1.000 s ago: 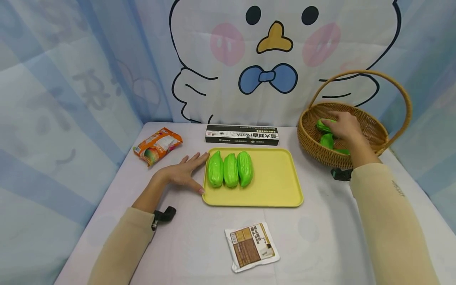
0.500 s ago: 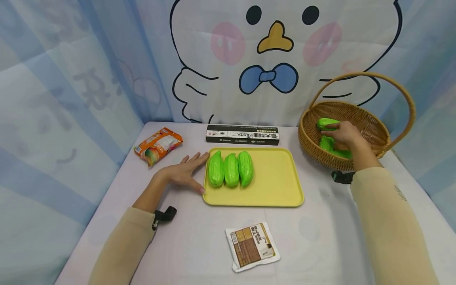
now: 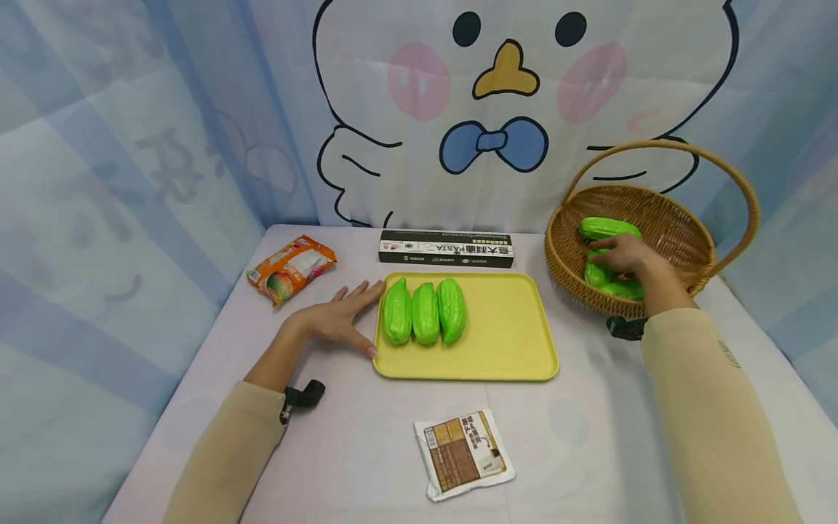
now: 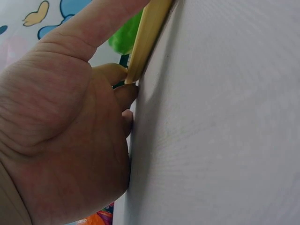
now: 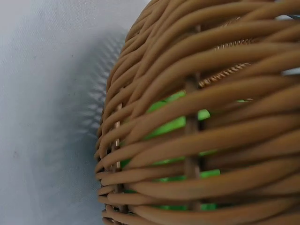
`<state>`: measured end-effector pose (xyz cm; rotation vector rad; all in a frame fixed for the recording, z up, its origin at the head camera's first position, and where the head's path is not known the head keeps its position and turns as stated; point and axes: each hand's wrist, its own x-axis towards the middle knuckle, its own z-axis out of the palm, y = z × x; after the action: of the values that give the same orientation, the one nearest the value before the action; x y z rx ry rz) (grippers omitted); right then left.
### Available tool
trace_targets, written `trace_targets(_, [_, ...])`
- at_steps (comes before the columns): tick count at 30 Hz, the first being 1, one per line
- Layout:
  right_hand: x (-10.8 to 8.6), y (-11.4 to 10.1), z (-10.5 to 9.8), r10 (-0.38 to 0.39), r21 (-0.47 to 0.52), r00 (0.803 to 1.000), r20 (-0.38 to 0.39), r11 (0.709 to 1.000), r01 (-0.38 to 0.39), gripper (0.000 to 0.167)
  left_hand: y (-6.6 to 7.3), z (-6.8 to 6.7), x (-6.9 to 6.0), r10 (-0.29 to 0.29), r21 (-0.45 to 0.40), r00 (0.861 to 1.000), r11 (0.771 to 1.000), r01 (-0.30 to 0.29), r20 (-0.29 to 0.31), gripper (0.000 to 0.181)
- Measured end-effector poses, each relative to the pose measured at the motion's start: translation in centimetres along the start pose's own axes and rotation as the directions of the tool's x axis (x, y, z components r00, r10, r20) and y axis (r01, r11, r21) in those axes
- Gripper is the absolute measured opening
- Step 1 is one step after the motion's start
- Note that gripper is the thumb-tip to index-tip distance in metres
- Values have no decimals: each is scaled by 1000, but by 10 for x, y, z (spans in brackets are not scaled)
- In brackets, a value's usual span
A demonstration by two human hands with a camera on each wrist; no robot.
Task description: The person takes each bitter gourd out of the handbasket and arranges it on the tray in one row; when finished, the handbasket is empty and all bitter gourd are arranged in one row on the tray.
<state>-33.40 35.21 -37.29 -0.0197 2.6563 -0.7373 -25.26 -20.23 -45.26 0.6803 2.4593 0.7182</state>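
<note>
My left hand (image 3: 337,318) lies spread on the table, with fingers and thumb against the left edge of a yellow tray (image 3: 507,356). The left wrist view shows the hand (image 4: 65,117) touching the tray's rim (image 4: 147,42). Three bright green bitter melons (image 3: 424,313) lie side by side on the tray's left half. My right hand (image 3: 631,260) reaches into a wicker basket (image 3: 579,291), over green bitter melons (image 3: 609,228). Its fingers touch a middle melon (image 3: 596,273); their grip is hidden. The right wrist view shows mostly basket weave (image 5: 211,140), with green showing through the gaps.
Behind the tray lies a black-and-white pasta box (image 3: 447,249). An orange packet (image 3: 291,269) is at the back left, and a white-and-brown packet (image 3: 465,455) is in front. The basket's tall handle (image 3: 740,175) arches over its opening. A printed curtain (image 3: 419,182) hangs behind.
My right hand has moved from the uppermost melon in the basket down toward the middle one, leaving the upper melon more exposed. The basket has shifted slightly. My left hand has stayed put.
</note>
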Motion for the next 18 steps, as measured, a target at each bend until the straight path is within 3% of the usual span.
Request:
trace_targets(6, [0, -1, 1, -10, -46, 1000, -24, 999, 9, 54, 0, 0, 0, -10, 8, 1000, 1000, 10, 2, 138])
trace_targets(11, [-3, -3, 1, 5, -10, 999, -35, 1000, -6, 55, 1, 0, -1, 1, 8, 1000, 1000, -1, 0, 137])
trace_targets(18, [-10, -8, -1, -35, 56, 997, -71, 998, 39, 55, 3, 0, -1, 0, 7, 1000, 1000, 0, 1, 137])
